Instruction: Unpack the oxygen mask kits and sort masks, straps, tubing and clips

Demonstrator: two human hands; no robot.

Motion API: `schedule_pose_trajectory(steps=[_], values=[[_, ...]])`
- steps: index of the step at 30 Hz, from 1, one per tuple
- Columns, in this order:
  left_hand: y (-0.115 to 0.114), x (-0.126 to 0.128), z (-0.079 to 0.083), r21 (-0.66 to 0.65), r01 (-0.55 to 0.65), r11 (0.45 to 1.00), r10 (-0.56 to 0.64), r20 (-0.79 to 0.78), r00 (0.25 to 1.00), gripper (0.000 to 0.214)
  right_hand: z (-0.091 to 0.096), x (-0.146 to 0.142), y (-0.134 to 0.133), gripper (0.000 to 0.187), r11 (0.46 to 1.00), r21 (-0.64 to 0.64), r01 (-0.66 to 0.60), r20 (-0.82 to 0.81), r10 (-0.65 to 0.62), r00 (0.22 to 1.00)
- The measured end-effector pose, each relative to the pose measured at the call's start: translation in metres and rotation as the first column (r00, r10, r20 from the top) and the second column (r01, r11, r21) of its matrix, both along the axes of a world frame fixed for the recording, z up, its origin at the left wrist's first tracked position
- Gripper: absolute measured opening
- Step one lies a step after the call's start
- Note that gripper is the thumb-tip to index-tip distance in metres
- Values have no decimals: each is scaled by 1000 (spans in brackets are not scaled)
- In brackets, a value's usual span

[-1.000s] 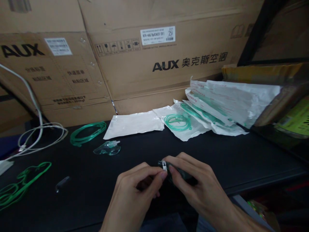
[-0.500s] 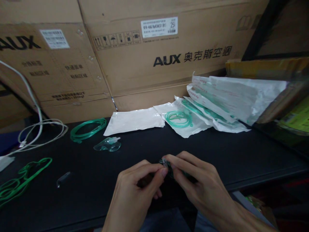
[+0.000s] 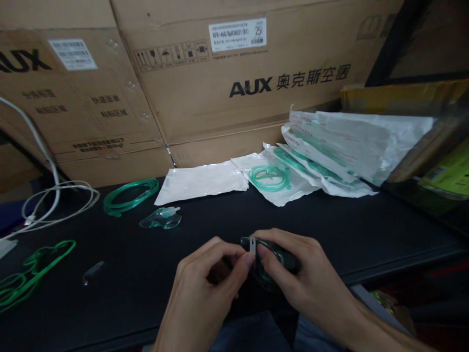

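Note:
Near the table's front edge, my right hand [image 3: 293, 269] is closed around a clear dark-green oxygen mask [image 3: 273, 252], whose far side hides behind the fingers. My left hand [image 3: 216, 274] pinches a small pale slotted strip [image 3: 252, 244] between thumb and forefinger, right against the mask's narrow end. Whether the strip is fastened to the mask I cannot tell. A second clear green mask [image 3: 161, 218] with a whitish connector lies farther back on the table. To the left rests a small clear plastic piece [image 3: 93, 273].
Coiled green tubing [image 3: 130, 195] and a green elastic cord [image 3: 54, 256] lie on the black table [image 3: 146, 274] at left, near a white cable [image 3: 54, 171]. White packets [image 3: 205, 183] and bagged tubing [image 3: 269, 178] sit behind, before a large cardboard box [image 3: 205, 112].
My right hand has shifted and turned the mask, so more of its body shows. The pale strip now stands upright in view. My left hand keeps its pinch. The view has moved slightly.

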State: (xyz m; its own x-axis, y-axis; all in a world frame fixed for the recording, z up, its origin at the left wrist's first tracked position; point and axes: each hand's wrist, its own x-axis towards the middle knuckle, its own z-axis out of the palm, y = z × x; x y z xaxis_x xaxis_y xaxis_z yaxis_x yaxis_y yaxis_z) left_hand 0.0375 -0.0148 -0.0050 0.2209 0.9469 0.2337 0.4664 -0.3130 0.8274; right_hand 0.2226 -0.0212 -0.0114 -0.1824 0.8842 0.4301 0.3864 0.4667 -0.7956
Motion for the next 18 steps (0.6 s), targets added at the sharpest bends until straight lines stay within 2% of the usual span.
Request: schedule_pose_trajectory(steps=[3, 5, 7, 9, 13, 15, 18], values=[[2, 0, 1, 184, -106, 977, 107, 5, 994, 11, 4, 1, 1, 18, 997, -72, -28, -17, 27, 999], [3, -1, 2, 299, -59, 952, 64, -8, 998, 14, 5, 1, 2, 20, 994, -94, -48, -41, 44, 998], [4, -3, 3, 343, 58, 937, -43, -49, 998, 21, 5, 2, 3, 22, 992, -109, -56, -86, 47, 995], [4, -4, 2, 331, 135, 934, -118, -73, 990, 28, 5, 3, 4, 24, 989, -139, -47, -136, 28, 990], [3, -6, 0, 268, 145, 952, -130, -75, 989, 36, 4, 5, 5, 30, 973, -229, -25, -185, -19, 983], [2, -6, 1, 234, 129, 964, -118, -59, 991, 33, 5, 6, 4, 31, 968, -245, -57, -189, 10, 982], [2, -6, 3, 209, 72, 975, -74, 1, 997, 26, 7, 9, 0, 26, 970, -200, -140, -161, 108, 981]])
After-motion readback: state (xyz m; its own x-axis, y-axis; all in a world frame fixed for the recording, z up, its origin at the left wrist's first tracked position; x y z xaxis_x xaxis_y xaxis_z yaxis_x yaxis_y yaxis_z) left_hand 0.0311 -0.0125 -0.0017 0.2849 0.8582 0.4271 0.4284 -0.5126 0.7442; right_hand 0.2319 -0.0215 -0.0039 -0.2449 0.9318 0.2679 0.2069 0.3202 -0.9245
